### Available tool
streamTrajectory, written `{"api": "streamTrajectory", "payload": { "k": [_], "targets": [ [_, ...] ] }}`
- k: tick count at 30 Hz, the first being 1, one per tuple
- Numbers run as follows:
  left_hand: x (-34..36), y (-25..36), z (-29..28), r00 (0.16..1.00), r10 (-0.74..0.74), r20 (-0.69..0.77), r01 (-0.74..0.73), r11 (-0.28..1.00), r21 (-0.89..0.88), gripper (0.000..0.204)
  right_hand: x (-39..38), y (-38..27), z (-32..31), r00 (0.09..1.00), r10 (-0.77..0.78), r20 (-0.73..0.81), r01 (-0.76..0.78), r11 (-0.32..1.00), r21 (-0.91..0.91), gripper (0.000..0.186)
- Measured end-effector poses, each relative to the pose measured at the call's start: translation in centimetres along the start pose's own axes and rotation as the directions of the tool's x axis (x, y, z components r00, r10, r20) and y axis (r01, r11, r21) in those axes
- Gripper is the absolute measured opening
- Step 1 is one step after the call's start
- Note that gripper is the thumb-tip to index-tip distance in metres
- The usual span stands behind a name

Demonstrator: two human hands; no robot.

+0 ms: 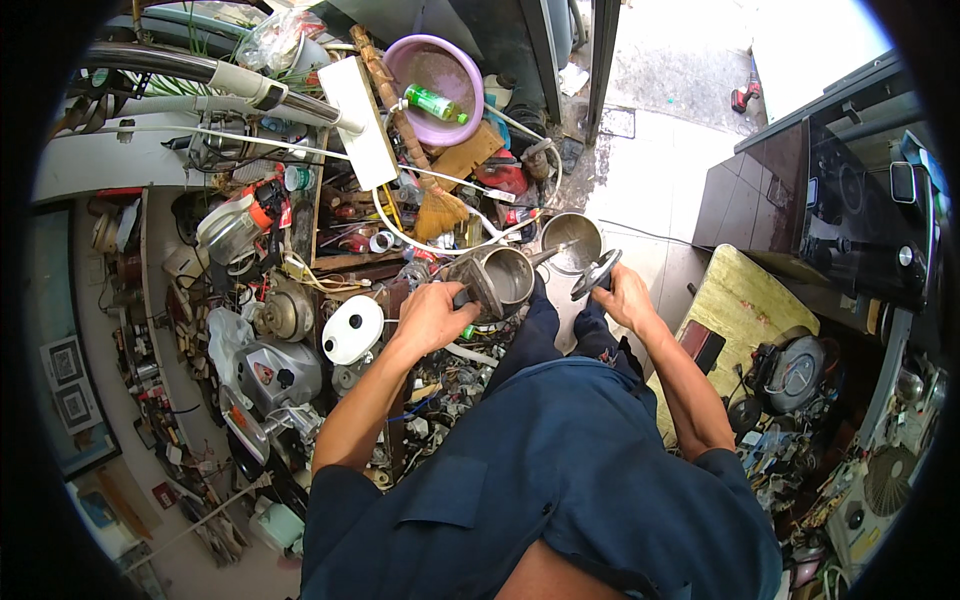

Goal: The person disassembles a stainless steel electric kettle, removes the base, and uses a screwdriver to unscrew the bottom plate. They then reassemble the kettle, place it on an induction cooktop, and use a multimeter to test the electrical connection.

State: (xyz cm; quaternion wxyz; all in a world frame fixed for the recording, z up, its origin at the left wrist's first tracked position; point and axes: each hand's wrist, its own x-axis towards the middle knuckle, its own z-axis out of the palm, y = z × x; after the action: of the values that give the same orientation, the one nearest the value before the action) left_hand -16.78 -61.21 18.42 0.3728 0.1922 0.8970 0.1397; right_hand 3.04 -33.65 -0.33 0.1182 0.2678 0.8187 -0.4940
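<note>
My left hand (432, 318) is closed around a dark handle on a worn metal pot (508, 277), tilted so that its round open mouth shows. My right hand (626, 298) grips a round metal lid (597, 273) with a dark edge, tipped on its side and apart from the pot. Just beyond both hands, a second round metal vessel (573, 236) is low down near my feet, open at the top. What looks like a slim handle or spout reaches between the two vessels; I cannot tell which one it belongs to.
Left of me lie heaped appliance parts, a white oval lid (352, 329) and a grey machine (278, 372). A purple basin (474, 75) holding a green bottle (433, 103) stands ahead, beside a straw broom (440, 208). A yellowish board (735, 310) lies right, below a black cabinet (770, 185).
</note>
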Motion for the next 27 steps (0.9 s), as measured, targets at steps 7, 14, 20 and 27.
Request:
{"api": "streamTrajectory", "payload": {
  "k": [7,14,20,27],
  "targets": [
    [-0.2,0.4,-0.5,1.0,0.017,-0.006,-0.017,0.999,0.032,0.034,0.0,-0.2,0.2,1.0,0.005,-0.016,-0.005,1.0,-0.013,0.039],
    [-0.2,0.3,-0.6,1.0,0.01,0.006,-0.01,0.998,0.06,0.034,-0.2,-0.1,0.8,0.999,-0.012,-0.045,0.011,1.0,-0.01,0.039],
    [-0.2,0.3,-0.6,0.999,0.026,0.026,-0.028,0.997,0.07,0.036,-0.6,-0.5,0.8,0.999,0.004,-0.043,-0.004,1.0,0.006,0.038],
    [-0.4,0.6,-0.9,0.998,0.013,0.068,-0.018,0.996,0.082,0.038,-0.7,-0.4,1.2,0.999,0.032,-0.025,-0.031,0.999,0.031,0.039]
  ]
}}
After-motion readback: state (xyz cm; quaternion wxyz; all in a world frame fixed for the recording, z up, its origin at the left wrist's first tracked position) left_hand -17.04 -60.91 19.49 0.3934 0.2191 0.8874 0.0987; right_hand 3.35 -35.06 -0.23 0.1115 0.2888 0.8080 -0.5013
